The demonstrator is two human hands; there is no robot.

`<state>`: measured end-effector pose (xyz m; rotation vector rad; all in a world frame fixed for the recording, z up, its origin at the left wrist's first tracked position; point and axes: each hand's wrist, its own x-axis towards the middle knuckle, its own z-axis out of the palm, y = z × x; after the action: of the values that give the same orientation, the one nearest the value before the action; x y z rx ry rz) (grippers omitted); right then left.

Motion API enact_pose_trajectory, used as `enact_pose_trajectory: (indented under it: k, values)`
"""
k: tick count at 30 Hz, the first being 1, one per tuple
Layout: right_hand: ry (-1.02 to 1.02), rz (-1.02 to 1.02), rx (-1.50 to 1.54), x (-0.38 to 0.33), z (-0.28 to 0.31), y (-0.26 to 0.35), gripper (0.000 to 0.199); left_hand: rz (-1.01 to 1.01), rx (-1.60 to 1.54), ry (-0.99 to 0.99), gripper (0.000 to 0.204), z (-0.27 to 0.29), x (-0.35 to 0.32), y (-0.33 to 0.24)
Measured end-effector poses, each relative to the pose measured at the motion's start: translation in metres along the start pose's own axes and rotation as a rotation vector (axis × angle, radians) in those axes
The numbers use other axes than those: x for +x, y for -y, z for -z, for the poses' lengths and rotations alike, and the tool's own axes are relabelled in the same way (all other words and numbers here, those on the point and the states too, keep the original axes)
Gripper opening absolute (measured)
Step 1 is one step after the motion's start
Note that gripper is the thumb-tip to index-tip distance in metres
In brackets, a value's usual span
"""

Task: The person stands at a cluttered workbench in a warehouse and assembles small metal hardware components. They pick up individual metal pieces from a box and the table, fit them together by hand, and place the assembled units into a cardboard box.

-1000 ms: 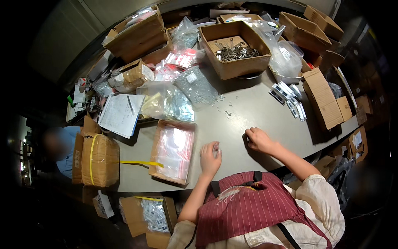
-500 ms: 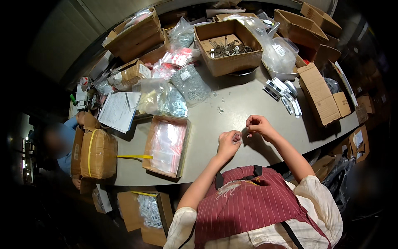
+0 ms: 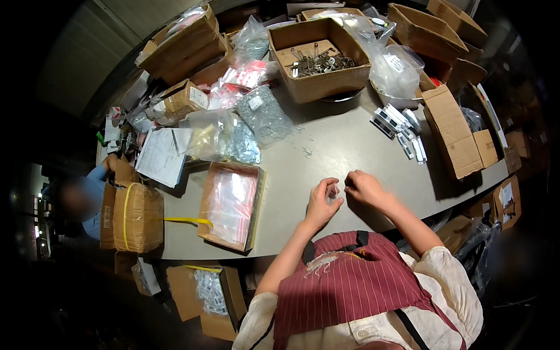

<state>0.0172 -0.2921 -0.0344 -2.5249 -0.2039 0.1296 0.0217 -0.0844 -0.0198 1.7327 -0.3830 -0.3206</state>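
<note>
My left hand (image 3: 322, 205) is closed around a small clear plastic bag (image 3: 332, 191), its thumb and fingers curved about it. Just to the right, my right hand (image 3: 367, 191) is low over the table with its back upward and its fingers curled in. Whatever those fingers may hold is hidden. A few tiny screw-like metal pieces (image 3: 307, 153) lie loose on the table (image 3: 291, 204) beyond my hands. To the left, an open carton (image 3: 254, 226) holds a stack of flat clear bags with red edges (image 3: 228, 207).
A carton of metal parts (image 3: 321, 87) stands at the back. White-and-grey hardware pieces (image 3: 398, 125) lie right of it, near a tall open carton (image 3: 454, 137). Bags of small parts (image 3: 265, 116) and papers (image 3: 160, 154) cover the left side. Beyond a strapped box (image 3: 140, 219) is another person (image 3: 93, 181).
My right hand has turned over and come down, its fingers now curled under. The fingers of my left hand have spread wider around the small bag. The whole view has shifted slightly.
</note>
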Motion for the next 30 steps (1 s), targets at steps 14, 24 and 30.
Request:
enact_pose_trajectory:
  k: [14,24,30]
  values:
    - [-0.004,0.511,0.198,0.0,0.035,0.049,0.022,-0.183,0.36,-0.086,0.032,0.011,0.004,0.023]
    - [-0.724,-0.396,-0.436,-0.016,0.085,-0.118,0.037,0.013,0.029,-0.365,0.027,0.028,-0.018,0.022]
    - [-0.792,-0.648,-0.239,-0.041,0.075,-0.16,0.039,-0.009,0.151,-0.365,0.029,0.02,-0.016,0.041]
